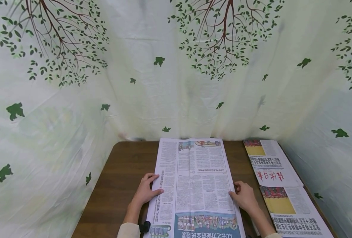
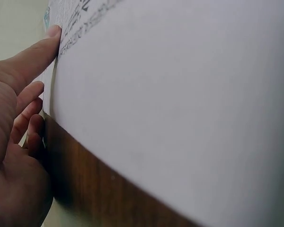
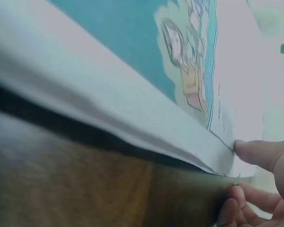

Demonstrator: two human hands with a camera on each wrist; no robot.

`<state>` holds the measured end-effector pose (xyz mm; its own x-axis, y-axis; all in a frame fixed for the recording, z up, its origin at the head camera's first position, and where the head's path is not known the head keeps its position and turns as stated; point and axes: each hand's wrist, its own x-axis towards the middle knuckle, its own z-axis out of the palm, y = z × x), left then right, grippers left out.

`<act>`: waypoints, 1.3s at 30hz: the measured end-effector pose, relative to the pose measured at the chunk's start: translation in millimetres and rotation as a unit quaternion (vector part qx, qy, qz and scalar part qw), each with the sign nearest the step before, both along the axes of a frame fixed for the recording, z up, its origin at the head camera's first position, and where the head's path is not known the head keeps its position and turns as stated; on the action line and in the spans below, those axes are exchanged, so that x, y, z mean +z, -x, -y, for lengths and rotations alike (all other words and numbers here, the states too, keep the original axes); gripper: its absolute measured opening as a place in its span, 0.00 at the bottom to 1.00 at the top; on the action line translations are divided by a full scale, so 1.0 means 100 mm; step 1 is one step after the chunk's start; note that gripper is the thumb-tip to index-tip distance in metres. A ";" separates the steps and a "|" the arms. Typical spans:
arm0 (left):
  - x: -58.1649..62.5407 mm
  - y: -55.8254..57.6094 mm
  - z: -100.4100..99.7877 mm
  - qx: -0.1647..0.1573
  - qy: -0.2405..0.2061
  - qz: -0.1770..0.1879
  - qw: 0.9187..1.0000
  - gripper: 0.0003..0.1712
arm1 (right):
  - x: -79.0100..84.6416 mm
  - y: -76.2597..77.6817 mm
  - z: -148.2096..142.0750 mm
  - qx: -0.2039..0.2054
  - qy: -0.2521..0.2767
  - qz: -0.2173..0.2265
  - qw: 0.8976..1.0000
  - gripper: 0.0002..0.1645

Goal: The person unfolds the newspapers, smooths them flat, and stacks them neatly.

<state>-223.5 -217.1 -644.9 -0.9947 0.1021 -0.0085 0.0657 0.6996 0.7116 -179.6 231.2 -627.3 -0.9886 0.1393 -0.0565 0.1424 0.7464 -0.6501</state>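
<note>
We pinch the flat newspaper (image 1: 194, 185) at both side edges, left hand (image 1: 147, 191) and right hand (image 1: 245, 197), seemingly before any fold.

A brown wooden tabletop (image 1: 119, 185) sits in the middle. On its right side lie two more newspapers, one behind the other. The far newspaper (image 1: 271, 163) has big red letters and a yellow patch. The near newspaper (image 1: 292, 211) has a red picture and a yellow patch too. Behind and around the tabletop hangs a pale curtain (image 1: 170, 82). It has brown trees with small green leaves on it, and dark green birds dotted about.
</note>
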 end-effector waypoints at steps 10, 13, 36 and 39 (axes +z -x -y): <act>0.00 0.00 -0.01 0.001 0.008 -0.003 1.000 0.46 | 0.03 -0.25 0.03 -0.005 -0.011 0.040 0.999 0.32; 0.00 0.00 0.01 0.002 0.013 -0.008 1.000 0.45 | 0.01 -0.29 0.01 0.022 -0.008 0.030 0.999 0.32; 0.10 -0.30 -0.63 -0.047 0.066 -0.119 0.990 0.14 | -0.20 -0.47 -0.30 0.124 -0.080 -0.077 0.986 0.34; 0.09 -0.33 -0.79 -0.067 0.043 -0.098 0.992 0.13 | -0.22 -0.47 -0.29 0.116 -0.078 -0.076 0.987 0.37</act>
